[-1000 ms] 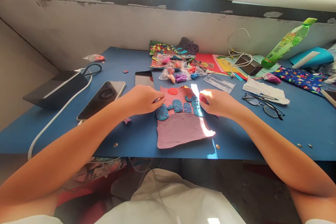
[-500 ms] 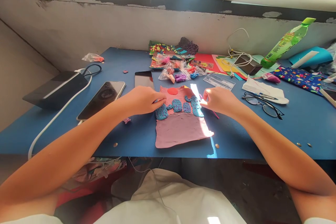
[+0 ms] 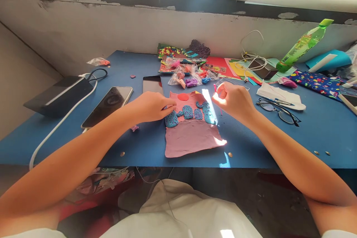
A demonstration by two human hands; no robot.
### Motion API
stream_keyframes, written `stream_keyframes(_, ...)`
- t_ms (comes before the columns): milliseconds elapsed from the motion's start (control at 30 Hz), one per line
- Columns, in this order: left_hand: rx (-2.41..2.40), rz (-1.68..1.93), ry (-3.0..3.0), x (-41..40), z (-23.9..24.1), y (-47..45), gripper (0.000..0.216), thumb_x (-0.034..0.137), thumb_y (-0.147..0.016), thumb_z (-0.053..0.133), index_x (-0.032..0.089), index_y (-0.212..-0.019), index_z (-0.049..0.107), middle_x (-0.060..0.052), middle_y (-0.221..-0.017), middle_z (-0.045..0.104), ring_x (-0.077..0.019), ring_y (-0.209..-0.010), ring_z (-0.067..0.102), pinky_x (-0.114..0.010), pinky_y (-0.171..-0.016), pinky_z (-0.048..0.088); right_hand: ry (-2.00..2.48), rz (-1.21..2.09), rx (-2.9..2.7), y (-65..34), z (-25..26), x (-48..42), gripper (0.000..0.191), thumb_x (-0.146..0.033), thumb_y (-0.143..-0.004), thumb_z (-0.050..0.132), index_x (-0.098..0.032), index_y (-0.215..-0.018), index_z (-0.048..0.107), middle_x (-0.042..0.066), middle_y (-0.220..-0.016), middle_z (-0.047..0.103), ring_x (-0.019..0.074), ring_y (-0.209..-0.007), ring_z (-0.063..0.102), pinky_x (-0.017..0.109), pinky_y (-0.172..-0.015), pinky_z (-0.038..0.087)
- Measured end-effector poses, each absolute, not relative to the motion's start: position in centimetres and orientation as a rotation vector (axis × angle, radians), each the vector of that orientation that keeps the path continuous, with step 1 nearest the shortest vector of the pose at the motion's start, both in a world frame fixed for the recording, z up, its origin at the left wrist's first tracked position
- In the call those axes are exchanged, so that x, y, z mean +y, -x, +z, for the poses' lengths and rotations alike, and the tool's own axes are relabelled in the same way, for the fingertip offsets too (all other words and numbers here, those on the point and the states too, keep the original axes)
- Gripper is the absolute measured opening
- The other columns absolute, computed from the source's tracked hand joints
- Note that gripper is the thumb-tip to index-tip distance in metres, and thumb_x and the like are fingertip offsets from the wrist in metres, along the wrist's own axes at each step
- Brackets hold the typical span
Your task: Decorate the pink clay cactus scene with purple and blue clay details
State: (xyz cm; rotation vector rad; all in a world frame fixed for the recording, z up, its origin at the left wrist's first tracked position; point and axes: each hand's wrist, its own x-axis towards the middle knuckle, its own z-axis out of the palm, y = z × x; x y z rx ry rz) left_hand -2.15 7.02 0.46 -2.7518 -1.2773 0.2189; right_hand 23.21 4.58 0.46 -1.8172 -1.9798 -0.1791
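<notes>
A modelling-clay picture point(image 3: 192, 137) lies flat on the blue table, with a mauve lower part, a pinkish upper part and a red disc point(image 3: 183, 97). Across its middle sit blue clay shapes point(image 3: 187, 112) dotted with small holes. My left hand point(image 3: 152, 107) is at the picture's left edge, thumb and forefinger closed by the leftmost blue shape; what they pinch, if anything, is hidden. Just right of the picture, my right hand point(image 3: 234, 98) is raised a little and pinches a thin pink stick point(image 3: 215, 87), mostly covered by the fingers.
Phones point(image 3: 107, 106) and a black box point(image 3: 60, 95) with a white cable are on the left. Behind the picture lie small bags of clay point(image 3: 192, 78). Eyeglasses point(image 3: 279, 111), a white cloth point(image 3: 281, 95), a patterned pouch point(image 3: 316, 83) and a green bottle point(image 3: 305, 46) are at right.
My right hand has lifted off the right-hand blue shape and shifted slightly right and up, taking the pink stick along. My left hand stays where it was.
</notes>
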Motion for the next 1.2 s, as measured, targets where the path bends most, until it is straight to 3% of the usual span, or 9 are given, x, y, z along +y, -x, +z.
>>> stream_keyframes(167, -1.285, 0.249, 2.746, 7.0, 0.5, 2.1, 0.044, 0.04, -0.089, 0.028, 0.027, -0.107, 0.066, -0.003, -0.075, 0.069, -0.0196, -0.068, 0.061, -0.026, -0.053, 0.029, 1.602, -0.181, -1.915, -23.4, 0.0, 4.7, 0.011, -0.028, -0.065, 0.058, -0.019, -0.067, 0.05, -0.002, -0.054, 0.056, 0.0134, -0.048, 0.051, 0.025, -0.052, 0.034)
stream_keyframes(433, -1.293, 0.266, 2.744, 7.0, 0.5, 2.1, 0.043, 0.04, -0.09, 0.028, 0.028, -0.108, 0.065, -0.002, -0.076, 0.07, -0.0187, -0.07, 0.062, -0.025, -0.054, 0.03, 1.3, -0.359, -1.84, -23.4, -0.7, 4.6, 0.009, -0.027, -0.073, 0.05, -0.02, -0.069, 0.048, -0.004, -0.049, 0.053, 0.0089, -0.041, 0.045, 0.023, -0.049, 0.033)
stream_keyframes(700, -1.284, 0.251, 2.749, 7.0, 0.5, 2.1, 0.042, 0.04, -0.09, 0.029, 0.027, -0.107, 0.065, -0.002, -0.077, 0.07, -0.0178, -0.069, 0.061, -0.025, -0.054, 0.029, 1.201, -0.45, -1.797, -23.1, -0.5, 4.1, 0.007, -0.024, -0.074, 0.049, -0.022, -0.07, 0.044, -0.008, -0.045, 0.045, 0.0072, -0.039, 0.039, 0.021, -0.044, 0.032)
stream_keyframes(900, -1.281, 0.235, 2.756, 7.0, 0.5, 2.1, 0.043, 0.04, -0.09, 0.029, 0.027, -0.106, 0.066, -0.002, -0.074, 0.068, -0.0177, -0.067, 0.06, -0.025, -0.054, 0.029, 1.036, -0.549, -1.809, -22.9, -0.5, 3.8, 0.018, -0.02, -0.076, 0.047, -0.022, -0.062, 0.036, -0.008, -0.043, 0.038, 0.0061, -0.037, 0.035, 0.021, -0.041, 0.028)
stream_keyframes(1200, -1.252, 0.222, 2.743, 6.9, 0.7, 2.0, 0.04, 0.039, -0.091, 0.03, 0.027, -0.105, 0.066, -0.001, -0.074, 0.069, -0.0159, -0.067, 0.061, -0.024, -0.052, 0.028, 1.019, -0.541, -1.915, -22.8, -0.9, 3.7, 0.016, -0.017, -0.07, 0.044, -0.021, -0.057, 0.036, -0.009, -0.04, 0.037, 0.0049, -0.036, 0.031, 0.018, -0.04, 0.029)
